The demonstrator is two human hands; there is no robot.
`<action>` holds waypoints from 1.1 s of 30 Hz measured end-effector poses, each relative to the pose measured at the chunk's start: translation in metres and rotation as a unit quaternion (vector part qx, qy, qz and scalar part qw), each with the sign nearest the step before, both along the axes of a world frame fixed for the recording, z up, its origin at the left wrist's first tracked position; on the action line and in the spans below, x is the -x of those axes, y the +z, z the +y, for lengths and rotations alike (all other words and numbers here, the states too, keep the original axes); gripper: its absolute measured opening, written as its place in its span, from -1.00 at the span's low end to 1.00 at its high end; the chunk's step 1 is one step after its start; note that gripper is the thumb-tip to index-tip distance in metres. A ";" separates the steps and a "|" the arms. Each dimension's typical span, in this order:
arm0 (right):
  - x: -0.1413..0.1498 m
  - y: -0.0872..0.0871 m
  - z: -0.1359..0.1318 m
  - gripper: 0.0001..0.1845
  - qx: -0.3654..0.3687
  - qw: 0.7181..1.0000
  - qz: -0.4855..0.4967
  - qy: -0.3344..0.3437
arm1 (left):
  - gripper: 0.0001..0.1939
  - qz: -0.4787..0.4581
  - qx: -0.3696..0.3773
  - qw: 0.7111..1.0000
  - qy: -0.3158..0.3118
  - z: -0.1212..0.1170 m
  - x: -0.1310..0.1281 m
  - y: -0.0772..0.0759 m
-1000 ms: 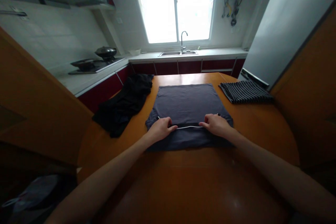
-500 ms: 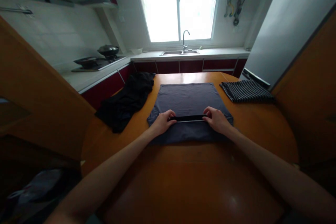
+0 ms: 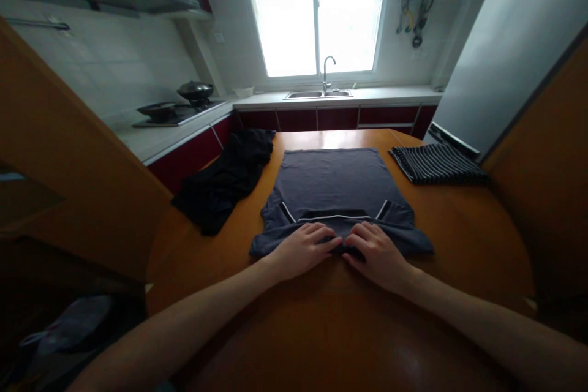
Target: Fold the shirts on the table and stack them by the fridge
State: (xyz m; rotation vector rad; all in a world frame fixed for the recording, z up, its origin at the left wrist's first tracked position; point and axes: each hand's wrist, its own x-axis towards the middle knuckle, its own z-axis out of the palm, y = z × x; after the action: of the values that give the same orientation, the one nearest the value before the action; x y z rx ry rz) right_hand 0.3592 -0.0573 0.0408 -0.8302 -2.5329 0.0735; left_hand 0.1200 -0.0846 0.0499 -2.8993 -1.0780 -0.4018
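A grey-blue shirt (image 3: 333, 174) lies spread on the wooden table, its wide body towards the window. Across its nearer part runs a black band (image 3: 321, 214) with white edging, and a dark, white-edged strip slants on each side of it. At the shirt's near edge my left hand (image 3: 303, 251) is closed on the bunched fabric, fingers bent over it and thumb reaching inward. Close beside it, almost touching, my right hand (image 3: 379, 256) grips the same edge with curled fingers. My fingers partly hide the cloth between them.
Black clothing (image 3: 229, 174) lies crumpled on the table (image 3: 349, 331) at the left. A folded striped black-and-white cloth (image 3: 438, 163) rests at the right. Beyond are a counter with a sink (image 3: 305, 95), a stove (image 3: 184, 114) with pans, and a refrigerator (image 3: 491, 55).
Both hands have moved from the black band towards me and closer together, down to the shirt's near edge. The nearer part of the shirt has spread wider, and the slanted dark strips now show.
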 end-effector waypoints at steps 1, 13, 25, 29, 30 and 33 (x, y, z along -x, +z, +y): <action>-0.001 -0.001 0.000 -0.94 -0.012 1.000 -0.021 0.008 | -0.63 0.005 -0.008 1.000 -0.007 0.002 0.002 -0.002; -0.014 -0.003 0.013 -0.85 -0.076 0.990 -0.086 0.086 | -0.64 0.016 -0.064 0.993 -0.099 0.008 0.016 -0.007; -0.012 -0.003 -0.002 -0.47 0.001 0.997 -0.003 0.081 | -0.33 0.022 0.074 0.994 -0.076 -0.010 0.010 0.002; -0.012 -0.014 -0.001 -0.29 0.041 0.994 -0.052 0.084 | -0.41 0.018 0.070 0.995 -0.062 -0.012 0.012 0.001; -0.012 -0.016 0.000 -0.27 0.048 0.994 -0.059 0.085 | -0.43 0.017 0.066 0.996 -0.058 -0.013 0.012 0.001; -0.013 -0.019 0.001 -0.24 0.058 0.993 -0.064 0.082 | -0.45 0.019 0.056 0.997 -0.056 -0.014 0.013 -0.001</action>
State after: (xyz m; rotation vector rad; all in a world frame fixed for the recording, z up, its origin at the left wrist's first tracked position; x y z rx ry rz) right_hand 0.3720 -0.0560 0.0214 -0.6878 -2.7363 0.2307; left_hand 0.1067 -0.0987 0.0491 -3.0619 -0.9664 -0.2984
